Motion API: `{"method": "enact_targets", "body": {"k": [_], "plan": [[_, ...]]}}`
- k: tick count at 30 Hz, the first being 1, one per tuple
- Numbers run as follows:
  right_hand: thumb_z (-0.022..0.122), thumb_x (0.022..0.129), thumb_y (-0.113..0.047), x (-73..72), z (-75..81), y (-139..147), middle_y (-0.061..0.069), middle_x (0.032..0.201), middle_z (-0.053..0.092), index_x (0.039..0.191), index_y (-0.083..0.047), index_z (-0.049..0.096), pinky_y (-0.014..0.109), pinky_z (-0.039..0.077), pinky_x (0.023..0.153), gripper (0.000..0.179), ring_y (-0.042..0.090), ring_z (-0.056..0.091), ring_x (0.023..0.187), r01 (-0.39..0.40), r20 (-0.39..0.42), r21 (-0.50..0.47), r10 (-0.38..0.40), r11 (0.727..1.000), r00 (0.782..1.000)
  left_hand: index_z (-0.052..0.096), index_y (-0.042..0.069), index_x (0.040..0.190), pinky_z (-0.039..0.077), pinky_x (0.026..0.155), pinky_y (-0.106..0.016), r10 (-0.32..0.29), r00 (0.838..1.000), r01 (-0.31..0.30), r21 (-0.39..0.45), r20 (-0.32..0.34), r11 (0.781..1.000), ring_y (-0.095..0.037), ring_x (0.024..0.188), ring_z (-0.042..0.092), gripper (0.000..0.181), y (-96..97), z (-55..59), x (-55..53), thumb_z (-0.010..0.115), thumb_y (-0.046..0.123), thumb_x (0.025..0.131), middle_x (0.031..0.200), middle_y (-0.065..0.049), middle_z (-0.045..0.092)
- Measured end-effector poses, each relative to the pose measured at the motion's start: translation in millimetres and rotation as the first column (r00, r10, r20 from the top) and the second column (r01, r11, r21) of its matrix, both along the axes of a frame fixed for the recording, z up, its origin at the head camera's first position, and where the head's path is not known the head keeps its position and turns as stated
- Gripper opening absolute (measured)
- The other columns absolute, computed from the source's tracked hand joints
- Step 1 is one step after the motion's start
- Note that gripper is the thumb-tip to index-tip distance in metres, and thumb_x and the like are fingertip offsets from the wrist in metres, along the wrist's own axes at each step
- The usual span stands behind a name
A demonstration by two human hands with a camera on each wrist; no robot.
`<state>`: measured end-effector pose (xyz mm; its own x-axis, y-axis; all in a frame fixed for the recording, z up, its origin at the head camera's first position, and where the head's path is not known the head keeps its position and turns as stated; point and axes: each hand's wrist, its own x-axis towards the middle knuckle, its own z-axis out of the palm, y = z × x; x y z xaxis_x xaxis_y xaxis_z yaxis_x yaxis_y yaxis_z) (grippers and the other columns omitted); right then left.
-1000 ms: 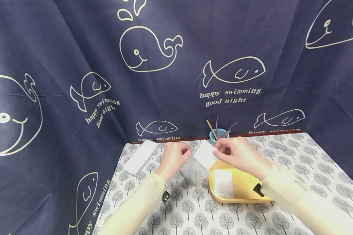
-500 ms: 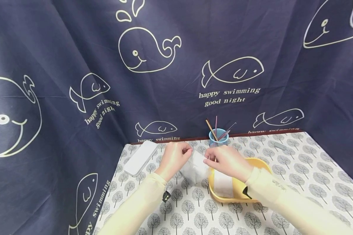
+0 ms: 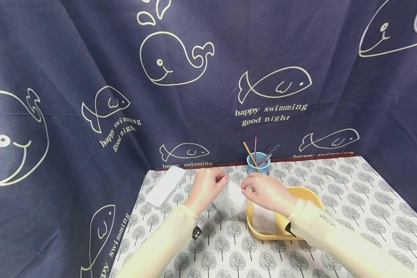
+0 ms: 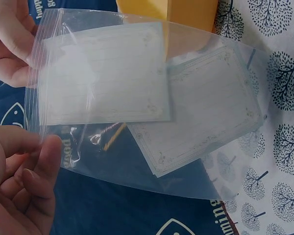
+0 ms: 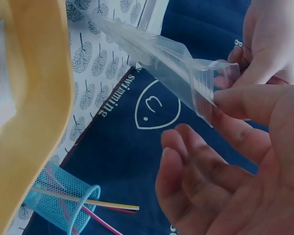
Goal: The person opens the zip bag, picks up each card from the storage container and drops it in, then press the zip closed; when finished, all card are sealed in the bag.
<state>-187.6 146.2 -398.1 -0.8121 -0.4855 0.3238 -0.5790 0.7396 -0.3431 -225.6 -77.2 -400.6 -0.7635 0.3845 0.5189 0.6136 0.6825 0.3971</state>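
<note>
A clear zip bag [image 3: 230, 200] hangs between my two hands over the table, holding white cards with faint lines and a decorated border. One card [image 4: 108, 78] lies near the zip strip and overlaps a second, tilted card [image 4: 201, 110] deeper in the bag. At one side of the bag's mouth, my left hand [image 3: 207, 186] pinches the edge between thumb and finger. My right hand [image 3: 269, 194] pinches the mouth's other side, right by the near card's end; its remaining fingers [image 5: 206, 169] curl loosely.
Below my right forearm sits a yellow tray [image 3: 307, 195] with more white cards [image 3: 263, 221] in it. A blue mesh cup [image 3: 258, 164] of pencils stands behind. At left lies a white case [image 3: 166, 187], and a small grey bar [image 3: 331, 173] is at the far right.
My right hand has moved left and down from above the tray, carrying a white card into the bag. My left hand has stayed at the bag's mouth.
</note>
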Motion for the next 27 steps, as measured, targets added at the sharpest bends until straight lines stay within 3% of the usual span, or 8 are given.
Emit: {"method": "enact_targets", "body": {"k": [5, 10, 18, 27], "plan": [[0.072, 0.092, -0.018, -2.2, -3.4, -3, -0.005, 0.101, 0.071, 0.090, -0.018, 0.077, 0.040, 0.057, 0.079, 0.006, 0.016, 0.069, 0.093, -0.004, 0.009, 0.010, 0.004, 1.000, 1.000, 0.080, 0.015, 0.082, 0.052, 0.063, -0.022, -0.002, 1.000, 0.003, -0.012, 0.009, 1.000, -0.005, 0.066, 0.064, 0.012, 1.0, 0.6, 0.9, 0.074, 0.009, 0.090, 0.078, 0.006, 0.076], [0.075, 0.090, -0.019, -6.8, -4.1, -8, -0.009, 0.094, 0.074, 0.089, -0.017, 0.078, 0.038, 0.057, 0.073, 0.005, 0.015, 0.069, 0.088, -0.012, 0.037, 0.032, 0.011, 0.999, 0.999, 0.081, 0.015, 0.085, 0.052, 0.063, -0.021, 0.000, 1.000, 0.001, -0.025, 0.022, 1.000, -0.004, 0.066, 0.064, 0.011, 1.4, 0.7, 1.4, 0.074, 0.009, 0.090, 0.079, 0.006, 0.076], [0.079, 0.087, -0.015, -12.7, -2.8, -19, -0.005, 0.093, 0.077, 0.091, -0.014, 0.082, 0.041, 0.058, 0.080, 0.005, 0.020, 0.073, 0.092, -0.045, 0.098, 0.043, 0.040, 0.998, 0.994, 0.080, 0.015, 0.081, 0.049, 0.059, -0.019, -0.018, 0.999, 0.018, -0.022, -0.031, 1.000, -0.002, 0.061, 0.060, 0.012, 3.3, 1.7, 2.6, 0.074, 0.008, 0.089, 0.073, 0.007, 0.074], [0.083, 0.084, -0.018, -18.7, -9.8, -27, -0.008, 0.086, 0.075, 0.082, -0.019, 0.080, 0.038, 0.057, 0.071, 0.003, 0.018, 0.072, 0.083, -0.022, 0.078, 0.092, 0.015, 0.996, 0.997, 0.080, 0.015, 0.080, 0.047, 0.058, -0.018, -0.031, 0.998, 0.029, -0.028, -0.061, 0.999, -0.001, 0.059, 0.059, 0.013, 4.3, 1.3, 3.9, 0.075, 0.007, 0.089, 0.073, 0.007, 0.074]]}}
